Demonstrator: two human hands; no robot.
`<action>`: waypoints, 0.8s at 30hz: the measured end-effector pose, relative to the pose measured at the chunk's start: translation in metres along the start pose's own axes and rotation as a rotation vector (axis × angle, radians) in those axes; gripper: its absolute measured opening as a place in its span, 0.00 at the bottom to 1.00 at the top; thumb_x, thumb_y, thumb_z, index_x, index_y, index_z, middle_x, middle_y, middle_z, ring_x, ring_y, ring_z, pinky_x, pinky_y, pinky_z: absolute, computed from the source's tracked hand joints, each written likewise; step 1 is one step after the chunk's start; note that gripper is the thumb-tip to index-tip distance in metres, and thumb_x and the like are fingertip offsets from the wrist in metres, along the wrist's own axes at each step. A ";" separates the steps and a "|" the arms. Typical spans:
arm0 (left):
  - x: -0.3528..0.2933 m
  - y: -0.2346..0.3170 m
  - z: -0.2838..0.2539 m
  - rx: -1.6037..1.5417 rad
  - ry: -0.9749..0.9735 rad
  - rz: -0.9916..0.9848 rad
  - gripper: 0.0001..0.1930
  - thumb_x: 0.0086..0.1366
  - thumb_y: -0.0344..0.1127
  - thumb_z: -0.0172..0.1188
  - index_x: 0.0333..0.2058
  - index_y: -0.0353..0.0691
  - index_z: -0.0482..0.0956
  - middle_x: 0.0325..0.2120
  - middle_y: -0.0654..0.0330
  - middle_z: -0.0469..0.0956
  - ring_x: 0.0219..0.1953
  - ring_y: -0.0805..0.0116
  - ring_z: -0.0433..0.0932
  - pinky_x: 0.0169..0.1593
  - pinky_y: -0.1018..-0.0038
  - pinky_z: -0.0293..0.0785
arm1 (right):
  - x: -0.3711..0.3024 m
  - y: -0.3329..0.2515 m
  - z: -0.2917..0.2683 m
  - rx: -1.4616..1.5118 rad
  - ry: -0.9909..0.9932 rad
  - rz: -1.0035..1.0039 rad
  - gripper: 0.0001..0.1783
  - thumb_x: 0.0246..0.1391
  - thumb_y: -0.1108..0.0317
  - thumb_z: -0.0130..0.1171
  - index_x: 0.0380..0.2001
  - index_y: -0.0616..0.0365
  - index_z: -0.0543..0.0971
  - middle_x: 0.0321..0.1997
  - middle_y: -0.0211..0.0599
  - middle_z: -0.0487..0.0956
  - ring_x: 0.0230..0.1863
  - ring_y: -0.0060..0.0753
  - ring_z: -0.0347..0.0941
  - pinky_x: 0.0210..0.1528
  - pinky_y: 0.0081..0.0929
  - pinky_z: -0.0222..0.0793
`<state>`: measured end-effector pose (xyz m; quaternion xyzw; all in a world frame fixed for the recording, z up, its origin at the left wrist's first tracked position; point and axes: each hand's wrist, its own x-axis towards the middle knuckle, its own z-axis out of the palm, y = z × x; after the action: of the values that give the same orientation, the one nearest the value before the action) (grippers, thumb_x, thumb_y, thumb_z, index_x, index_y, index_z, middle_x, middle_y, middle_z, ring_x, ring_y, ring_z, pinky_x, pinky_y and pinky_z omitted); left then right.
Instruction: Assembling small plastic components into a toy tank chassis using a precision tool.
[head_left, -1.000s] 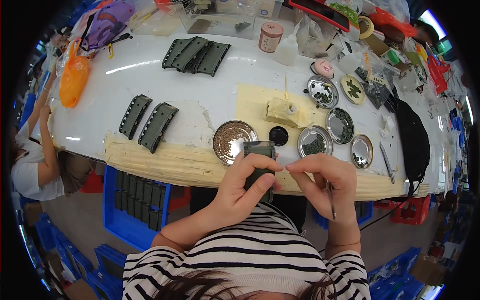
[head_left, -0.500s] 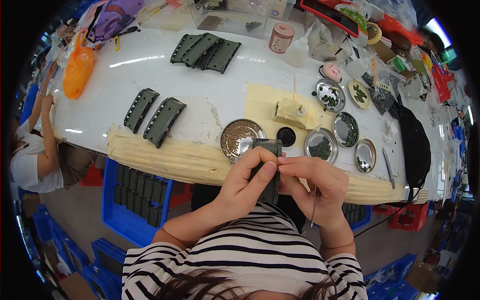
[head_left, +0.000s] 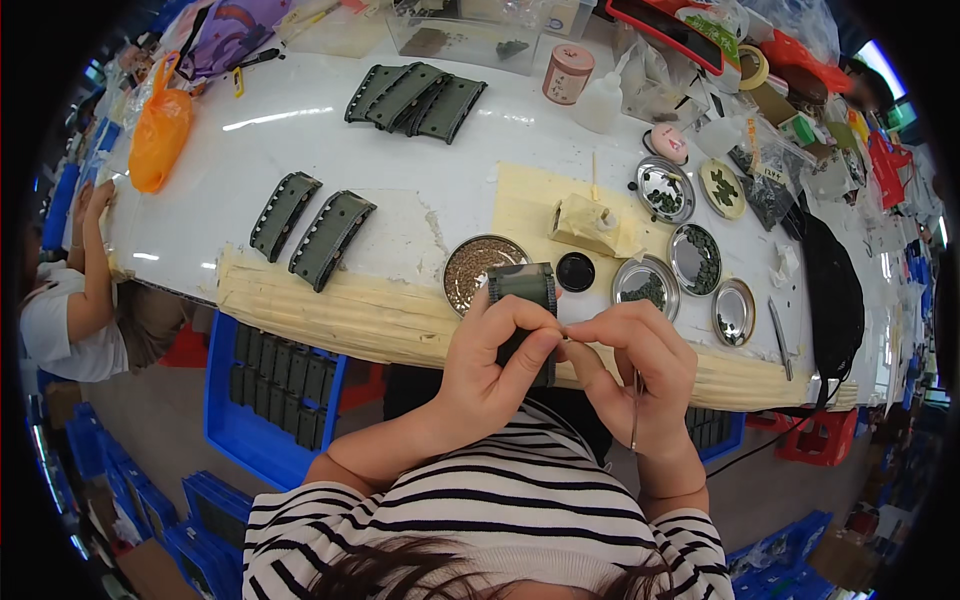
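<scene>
My left hand [head_left: 478, 375] is closed around a dark green camouflage-patterned curved panel [head_left: 524, 287], tilted over the table's front edge. Against its right edge, the fingertips of my right hand [head_left: 643, 365] pinch close to my left thumb; whatever tiny piece is between them is too small to make out. A thin metal tool [head_left: 635, 415], like tweezers, is tucked in my right hand and points down. Just beyond the panel is a round metal dish [head_left: 449, 285] of small brown-gold parts, partly covered by it. Two similar panels [head_left: 333, 240] lie to the left.
More green panels [head_left: 415, 100] are stacked farther back. Metal dishes of small green parts [head_left: 694, 260], a black round lid [head_left: 575, 272] and a taped block [head_left: 588, 222] stand to the right. A blue crate [head_left: 262, 435] of panels sits below the table. Another person's arm [head_left: 92, 260] rests at far left.
The panel has tipped, and its top has shifted slightly left and toward the far side. Both hands stay together at its edge, the right fingertips a little lower.
</scene>
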<state>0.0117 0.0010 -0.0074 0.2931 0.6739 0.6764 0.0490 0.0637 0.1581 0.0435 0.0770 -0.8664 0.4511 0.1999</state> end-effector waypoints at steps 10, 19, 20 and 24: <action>-0.008 0.002 0.010 -0.250 -0.007 -0.055 0.30 0.68 0.23 0.45 0.65 0.35 0.44 0.48 0.49 0.73 0.46 0.66 0.75 0.52 0.74 0.70 | 0.002 -0.003 -0.008 -0.147 0.111 -0.110 0.13 0.37 0.81 0.68 0.30 0.61 0.78 0.27 0.37 0.75 0.24 0.34 0.73 0.24 0.24 0.67; -0.004 0.016 0.003 0.093 -0.210 -0.008 0.37 0.60 0.21 0.55 0.66 0.29 0.49 0.45 0.44 0.75 0.36 0.54 0.77 0.42 0.73 0.73 | 0.017 -0.002 -0.013 -0.349 0.006 -0.400 0.17 0.33 0.76 0.67 0.33 0.61 0.78 0.27 0.34 0.76 0.23 0.31 0.72 0.21 0.24 0.62; -0.004 0.016 0.003 0.105 -0.205 0.011 0.37 0.59 0.20 0.55 0.66 0.29 0.50 0.45 0.43 0.75 0.35 0.53 0.77 0.42 0.72 0.73 | 0.018 -0.003 -0.013 -0.363 -0.006 -0.408 0.17 0.33 0.75 0.67 0.33 0.61 0.78 0.27 0.34 0.76 0.23 0.30 0.72 0.21 0.23 0.62; -0.004 0.016 0.002 0.167 -0.193 0.060 0.37 0.57 0.20 0.56 0.65 0.27 0.52 0.44 0.42 0.74 0.33 0.52 0.76 0.39 0.69 0.73 | 0.019 -0.004 -0.014 -0.387 -0.046 -0.413 0.17 0.34 0.74 0.66 0.34 0.62 0.78 0.28 0.33 0.76 0.24 0.28 0.71 0.22 0.23 0.60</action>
<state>0.0214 -0.0007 0.0063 0.3800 0.7110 0.5877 0.0685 0.0518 0.1678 0.0616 0.2227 -0.9066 0.2250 0.2789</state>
